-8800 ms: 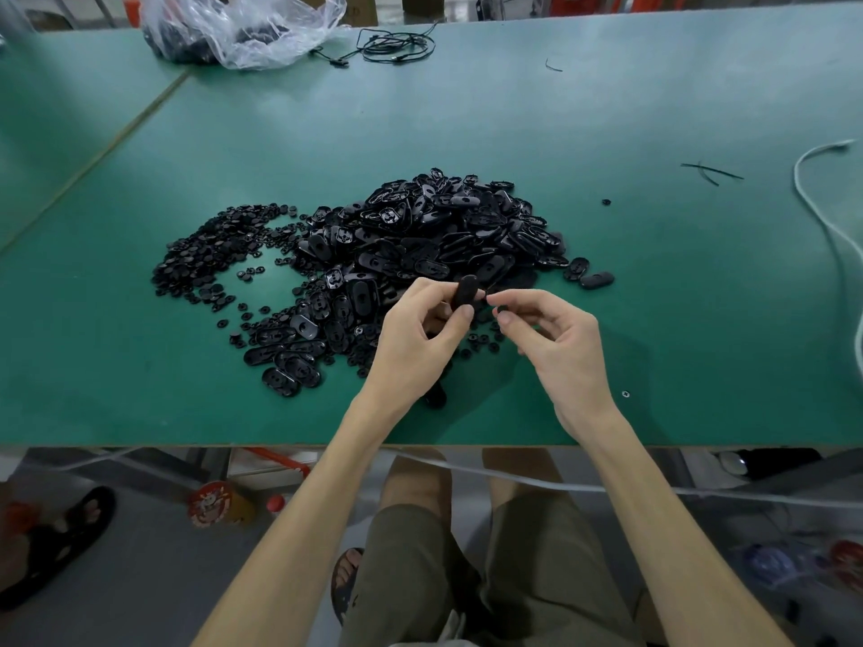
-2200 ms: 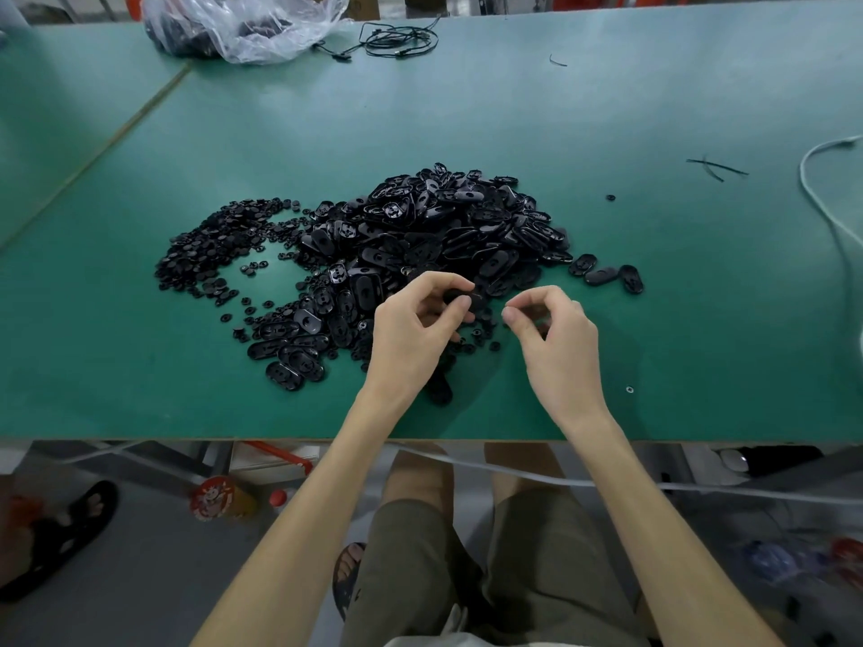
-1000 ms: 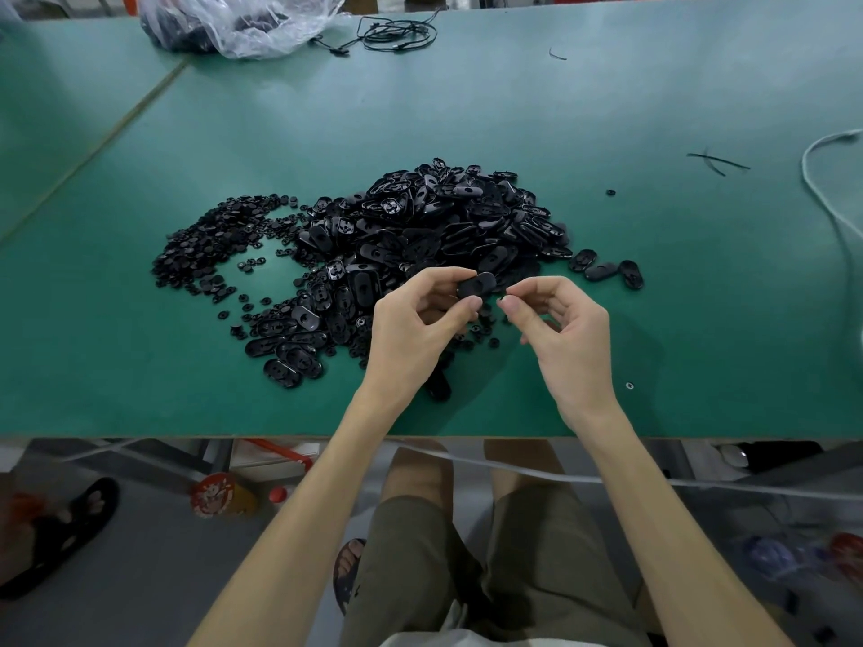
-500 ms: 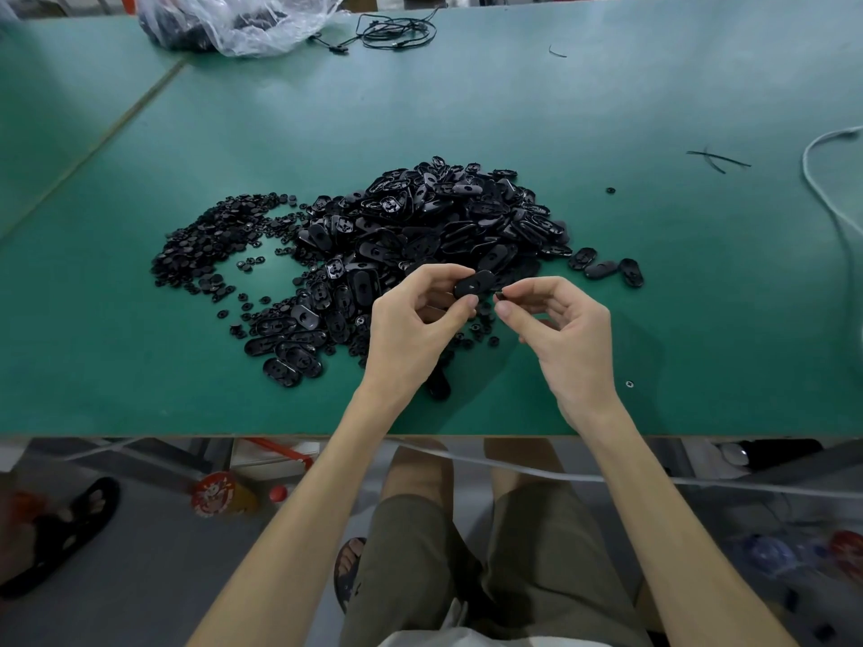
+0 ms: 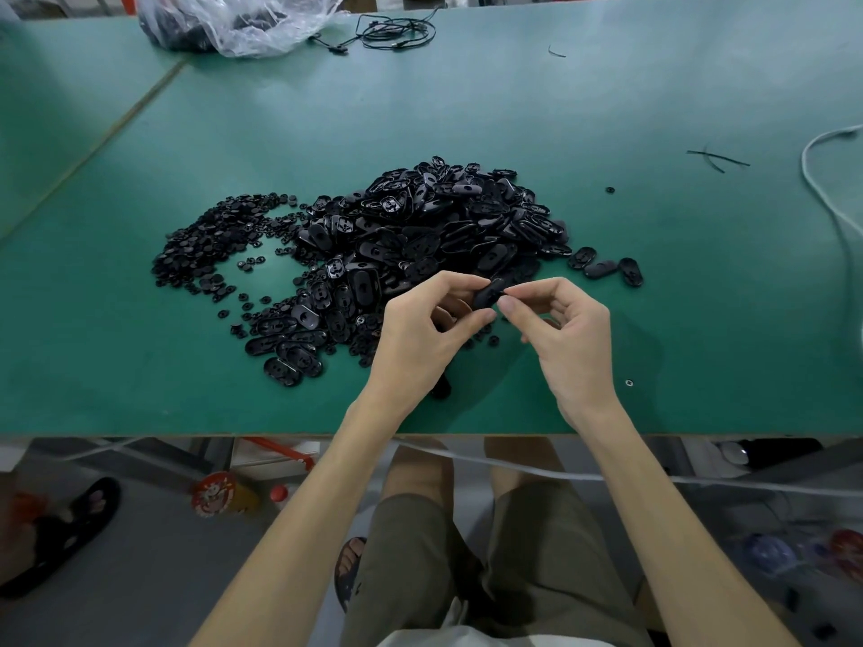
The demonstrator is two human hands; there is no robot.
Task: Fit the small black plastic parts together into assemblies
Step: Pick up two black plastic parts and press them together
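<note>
A big heap of black oval plastic parts [image 5: 434,226] lies in the middle of the green table [image 5: 513,109]. To its left spreads a flatter patch of small black round parts [image 5: 210,240]. My left hand [image 5: 420,333] pinches one black oval part [image 5: 485,294] between thumb and fingers, just above the table in front of the heap. My right hand [image 5: 565,333] meets it from the right, thumb and forefinger pinched at the oval part's end; whatever small piece they hold is hidden. Three oval parts [image 5: 607,268] lie apart at the heap's right.
A clear plastic bag [image 5: 233,21] with dark parts and a thin black cable [image 5: 397,32] lie at the far edge. A white cable [image 5: 822,189] runs along the right side. A tiny ring [image 5: 629,382] sits near the front edge [image 5: 187,434]. Black scraps [image 5: 714,156] lie far right.
My right hand's pinched fingers have closed the small gap and now touch the oval part in my left hand. The heap has not moved.
</note>
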